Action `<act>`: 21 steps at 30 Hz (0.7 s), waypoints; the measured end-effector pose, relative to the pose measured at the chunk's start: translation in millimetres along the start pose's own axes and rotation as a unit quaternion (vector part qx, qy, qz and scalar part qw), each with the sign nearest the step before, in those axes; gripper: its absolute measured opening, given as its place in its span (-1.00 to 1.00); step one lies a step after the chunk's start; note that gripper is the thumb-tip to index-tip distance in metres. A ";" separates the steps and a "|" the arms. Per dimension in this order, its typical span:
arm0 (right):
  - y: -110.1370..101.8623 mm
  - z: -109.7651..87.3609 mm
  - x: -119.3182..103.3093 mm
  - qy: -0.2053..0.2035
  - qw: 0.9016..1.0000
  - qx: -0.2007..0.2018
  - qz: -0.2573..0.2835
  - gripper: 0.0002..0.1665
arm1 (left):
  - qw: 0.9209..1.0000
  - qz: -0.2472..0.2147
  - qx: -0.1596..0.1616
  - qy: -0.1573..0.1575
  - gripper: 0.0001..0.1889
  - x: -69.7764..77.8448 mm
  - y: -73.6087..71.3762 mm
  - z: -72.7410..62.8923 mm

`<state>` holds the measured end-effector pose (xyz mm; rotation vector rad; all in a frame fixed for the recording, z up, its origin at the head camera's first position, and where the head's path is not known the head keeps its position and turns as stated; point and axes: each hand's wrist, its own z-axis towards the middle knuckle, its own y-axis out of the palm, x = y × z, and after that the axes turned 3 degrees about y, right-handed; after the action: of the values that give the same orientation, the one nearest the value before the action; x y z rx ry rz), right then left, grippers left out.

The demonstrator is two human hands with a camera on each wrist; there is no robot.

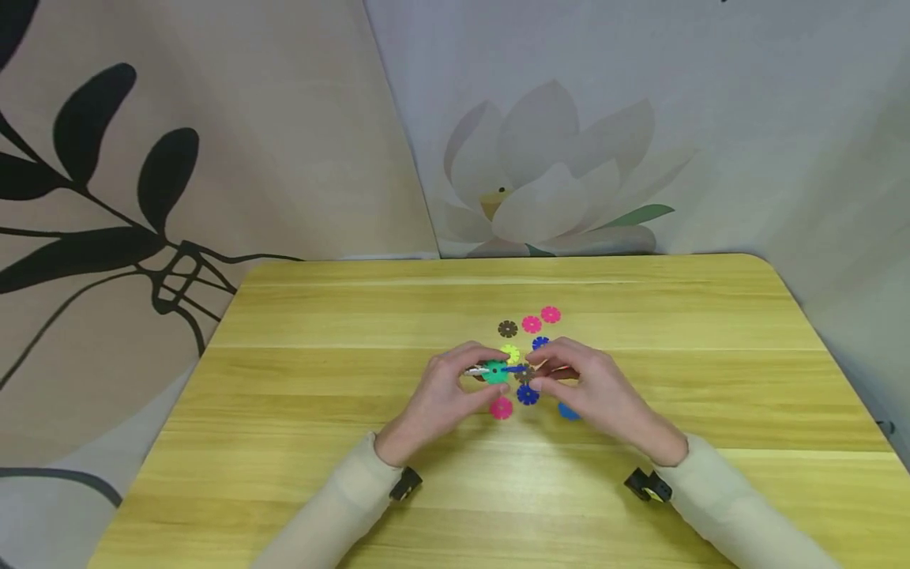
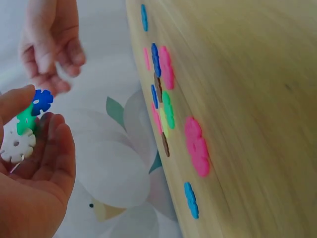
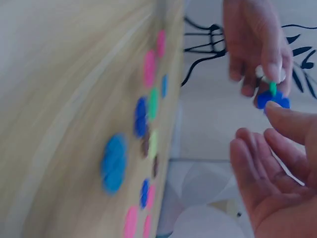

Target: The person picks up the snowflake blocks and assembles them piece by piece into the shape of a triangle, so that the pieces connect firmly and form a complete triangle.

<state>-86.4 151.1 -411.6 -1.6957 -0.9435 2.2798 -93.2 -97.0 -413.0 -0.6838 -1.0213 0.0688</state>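
Over the middle of the table my left hand (image 1: 444, 386) pinches a small chain of notched snowflake discs between thumb and fingers. The chain joins a white disc (image 2: 19, 144), a green disc (image 1: 495, 372) and a blue disc (image 2: 43, 102), with the blue one at the end towards my other hand. Facing it is my right hand (image 1: 600, 391), fingers loosely bent and spread from the thumb. Its thumb overlaps the blue disc's edge in the right wrist view, while the left wrist view shows a small gap between fingertips and disc.
Loose discs lie flat on the wooden table (image 1: 320, 411) below and beyond the hands: a brown disc (image 1: 508, 329), pink discs (image 1: 550, 314), a yellow disc (image 1: 510, 353), a dark blue disc (image 1: 528, 394) and a light blue disc (image 1: 569, 412). A patterned wall covering (image 1: 569, 182) stands behind.
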 end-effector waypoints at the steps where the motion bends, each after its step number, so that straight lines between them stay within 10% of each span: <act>1: -2.2 -1.4 3.4 0.004 1.000 -0.007 -0.016 -0.72 | 1.000 0.003 0.001 0.003 -0.61 -0.3 -0.1 -0.4; 10: -16.7 -19.0 28.8 -0.022 0.971 -0.103 -0.213 -0.65 | 1.000 0.026 0.007 0.016 -0.56 -2.8 -0.5 -4.1; 21: -17.3 -27.5 39.2 -0.026 0.959 -0.124 -0.254 -0.59 | 0.994 -0.076 0.008 -0.082 -0.58 0.9 -3.2 -3.9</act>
<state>-79.5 193.9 -438.2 -1.2715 -1.5246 1.9315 -90.4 -101.1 -411.8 -0.5913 -1.2258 0.0009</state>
